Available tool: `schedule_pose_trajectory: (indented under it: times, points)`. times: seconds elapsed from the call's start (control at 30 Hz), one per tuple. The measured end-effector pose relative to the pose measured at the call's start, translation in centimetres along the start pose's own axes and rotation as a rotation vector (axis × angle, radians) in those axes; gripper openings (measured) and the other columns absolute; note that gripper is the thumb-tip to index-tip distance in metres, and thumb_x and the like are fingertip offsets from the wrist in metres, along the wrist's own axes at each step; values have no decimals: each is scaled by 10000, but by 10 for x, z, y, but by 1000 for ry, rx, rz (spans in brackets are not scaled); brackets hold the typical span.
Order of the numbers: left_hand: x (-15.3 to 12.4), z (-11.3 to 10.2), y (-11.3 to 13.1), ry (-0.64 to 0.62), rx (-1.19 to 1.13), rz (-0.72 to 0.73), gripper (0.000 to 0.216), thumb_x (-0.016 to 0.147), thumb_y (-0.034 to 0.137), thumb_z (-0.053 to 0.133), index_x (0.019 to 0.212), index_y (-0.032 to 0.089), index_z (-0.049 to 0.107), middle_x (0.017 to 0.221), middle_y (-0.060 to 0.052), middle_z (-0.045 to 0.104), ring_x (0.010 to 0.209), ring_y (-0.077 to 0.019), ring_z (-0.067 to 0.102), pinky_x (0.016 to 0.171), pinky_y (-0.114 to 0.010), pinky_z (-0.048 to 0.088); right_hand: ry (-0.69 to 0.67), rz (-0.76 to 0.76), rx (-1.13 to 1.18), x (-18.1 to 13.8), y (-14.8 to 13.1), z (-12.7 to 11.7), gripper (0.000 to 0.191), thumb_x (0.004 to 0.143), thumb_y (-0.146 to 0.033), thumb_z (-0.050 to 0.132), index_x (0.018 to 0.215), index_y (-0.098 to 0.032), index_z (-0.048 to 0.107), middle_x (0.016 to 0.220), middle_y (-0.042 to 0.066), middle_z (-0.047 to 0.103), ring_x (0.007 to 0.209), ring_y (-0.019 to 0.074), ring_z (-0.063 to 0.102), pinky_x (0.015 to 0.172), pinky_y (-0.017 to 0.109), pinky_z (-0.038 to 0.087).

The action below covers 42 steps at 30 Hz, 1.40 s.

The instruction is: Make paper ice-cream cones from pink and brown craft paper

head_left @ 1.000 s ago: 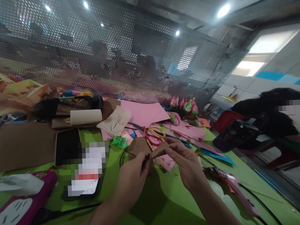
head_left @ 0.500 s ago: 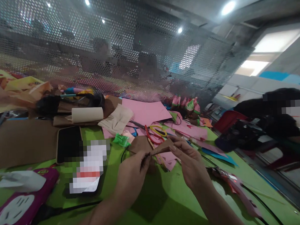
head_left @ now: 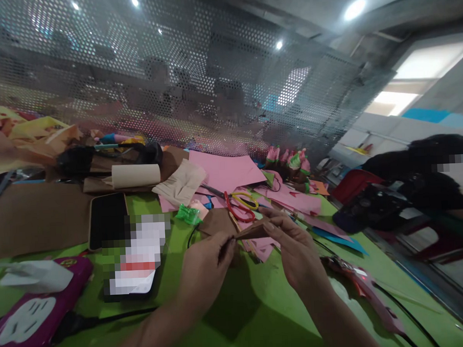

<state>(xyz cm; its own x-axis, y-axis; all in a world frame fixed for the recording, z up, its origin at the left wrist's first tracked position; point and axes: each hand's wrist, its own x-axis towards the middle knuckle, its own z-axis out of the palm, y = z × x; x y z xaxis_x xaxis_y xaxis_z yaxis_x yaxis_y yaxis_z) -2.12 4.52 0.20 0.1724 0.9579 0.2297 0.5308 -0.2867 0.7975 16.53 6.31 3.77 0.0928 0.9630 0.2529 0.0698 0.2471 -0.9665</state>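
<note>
Between my two hands is a small folded piece of brown paper (head_left: 252, 231), held just above the green table. My left hand (head_left: 207, 264) pinches its left end, fingertips pressed together. The fingers of my right hand (head_left: 298, 250) close on its right end, thumb on the near side. Another brown paper piece (head_left: 217, 222) lies flat behind my left hand. Scissors with red and yellow handles (head_left: 240, 204) rest just beyond the held paper, on pink paper scraps. A pink glue gun (head_left: 369, 290) with a small lit light lies right of my right hand.
Two phones, one dark (head_left: 108, 220) and one lit (head_left: 139, 259), lie left, near a purple power strip (head_left: 30, 310). A brown paper roll (head_left: 135, 175), a pink sheet (head_left: 223, 168) and small pink-and-green crafts (head_left: 292, 163) line the back. A person (head_left: 431, 180) sits at right.
My hands stay in nearly the same place, still gripping the brown paper, which now tilts slightly and shows more of its face. A blurred hand appears at the far left edge.
</note>
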Motion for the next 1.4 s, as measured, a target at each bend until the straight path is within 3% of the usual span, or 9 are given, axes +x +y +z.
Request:
schedule_pose_trajectory:
  times: [0.2, 0.37, 0.77, 1.17, 1.4]
  points:
    - [-1, -1, 1, 2, -25, -5, 260, 989, 299, 418, 866, 223, 634, 740, 7, 676, 651, -155, 598, 586, -253, 346, 1, 1, 13, 0, 1, 1, 93, 764, -317, 775, 692, -270, 740, 1122, 43, 643, 1242, 293, 476, 978, 422, 412]
    - [0, -1, 2, 0, -42, 13, 212, 969, 282, 460, 1032, 224, 654, 932, -30, 730, 830, -198, 655, 696, -274, 407, -8, -29, -56, 0, 6, 1, 110, 788, -329, 757, 716, -248, 742, 1180, 54, 623, 1226, 297, 486, 984, 424, 389]
    - [3, 3, -3, -7, -171, -39, 237, 955, 257, 458, 916, 179, 678, 784, -32, 707, 682, -176, 610, 614, -260, 379, -26, -56, -77, -3, 6, 3, 97, 801, -326, 750, 742, -249, 744, 1174, 58, 613, 1249, 295, 471, 1001, 424, 359]
    - [3, 3, -3, -1, -286, -47, 236, 938, 275, 482, 892, 198, 701, 775, -12, 716, 695, -165, 626, 619, -243, 394, -6, -69, -71, -2, 4, 3, 92, 780, -327, 762, 727, -253, 744, 1198, 59, 611, 1260, 300, 460, 1006, 436, 356]
    - [4, 2, -3, 27, -204, -55, 255, 949, 287, 462, 950, 207, 704, 788, -18, 717, 693, -171, 623, 621, -255, 399, 50, -66, -34, 3, 3, -1, 100, 758, -337, 778, 705, -257, 752, 1141, 66, 624, 1243, 305, 472, 951, 420, 408]
